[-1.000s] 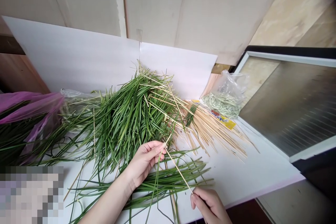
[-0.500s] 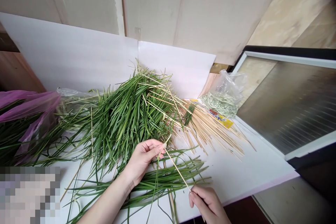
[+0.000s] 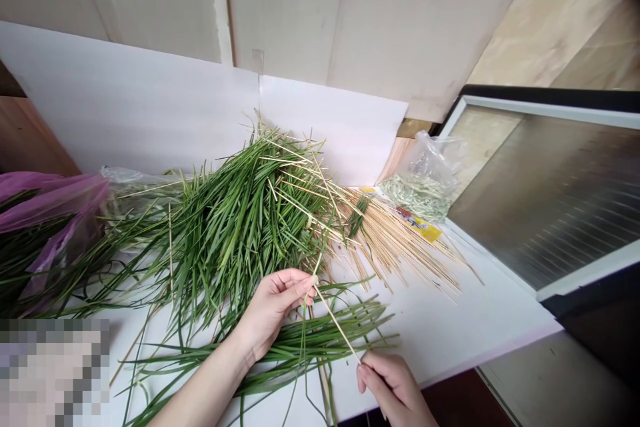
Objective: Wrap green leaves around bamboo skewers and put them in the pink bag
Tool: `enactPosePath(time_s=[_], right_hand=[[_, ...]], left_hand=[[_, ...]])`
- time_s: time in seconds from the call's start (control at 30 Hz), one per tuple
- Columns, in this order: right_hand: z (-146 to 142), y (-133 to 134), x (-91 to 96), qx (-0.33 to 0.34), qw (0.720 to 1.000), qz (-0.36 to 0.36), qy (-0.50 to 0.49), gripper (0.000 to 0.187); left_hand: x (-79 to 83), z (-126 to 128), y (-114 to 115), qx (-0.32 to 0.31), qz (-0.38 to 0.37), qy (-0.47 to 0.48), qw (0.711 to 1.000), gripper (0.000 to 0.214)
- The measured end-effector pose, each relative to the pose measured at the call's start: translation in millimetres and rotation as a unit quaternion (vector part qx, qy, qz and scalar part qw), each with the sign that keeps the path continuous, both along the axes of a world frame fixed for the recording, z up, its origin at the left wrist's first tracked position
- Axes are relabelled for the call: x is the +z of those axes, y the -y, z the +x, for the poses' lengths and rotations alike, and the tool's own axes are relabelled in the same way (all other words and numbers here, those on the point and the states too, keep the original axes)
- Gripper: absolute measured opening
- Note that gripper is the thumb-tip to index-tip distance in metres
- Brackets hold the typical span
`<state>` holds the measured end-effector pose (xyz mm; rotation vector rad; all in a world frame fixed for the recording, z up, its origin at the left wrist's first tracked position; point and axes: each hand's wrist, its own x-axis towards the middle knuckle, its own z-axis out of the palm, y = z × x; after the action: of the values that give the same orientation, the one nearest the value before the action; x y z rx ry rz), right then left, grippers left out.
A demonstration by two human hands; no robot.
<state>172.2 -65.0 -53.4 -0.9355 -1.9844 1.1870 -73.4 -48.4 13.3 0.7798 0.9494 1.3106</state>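
The view has swung slightly over the past second, while the grip has hardly changed; the leaf strand (image 3: pixel 305 340) dangling under the left hand (image 3: pixel 275 303) now hangs a little nearer the thin stick (image 3: pixel 337 323); that hand's thumb and fingers are pinched together on the stick's upper part and the strand; the right hand (image 3: pixel 393 383) is closed on its lower end; the stick slants between them, above a flat spread of leaves (image 3: pixel 367 315) on the smooth white surface (image 3: pixel 480 323); behind lies a shaggy heap of narrow, ribbon-like green leaves (image 3: pixel 240 220); straight, pale, wood-like sticks (image 3: pixel 403 243) fan out beside it, near a crumpled clear plastic bag (image 3: pixel 433 163).
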Motion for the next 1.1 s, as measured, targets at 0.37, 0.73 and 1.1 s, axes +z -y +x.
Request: enactPosePath(time_s=[0.37,0.73,1.1], right_hand=[[-0.9,0.6,-0.5,-0.003,1.000,0.005,-0.018,0.049],[-3.6,2.2,-0.9,-0.012,0.999,-0.008,-0.042,0.049],[28.6,2.6,41.8,-0.062,0.998,-0.015,-0.013,0.047]], left_hand=[[-8.8,27.4,8.9,-0.103,0.060,-0.130,0.984,0.035],[-17.6,42.7,21.3,-0.151,0.093,-0.279,0.944,0.034],[-0.5,28.0,19.0,-0.140,0.186,-0.456,0.859,0.023]])
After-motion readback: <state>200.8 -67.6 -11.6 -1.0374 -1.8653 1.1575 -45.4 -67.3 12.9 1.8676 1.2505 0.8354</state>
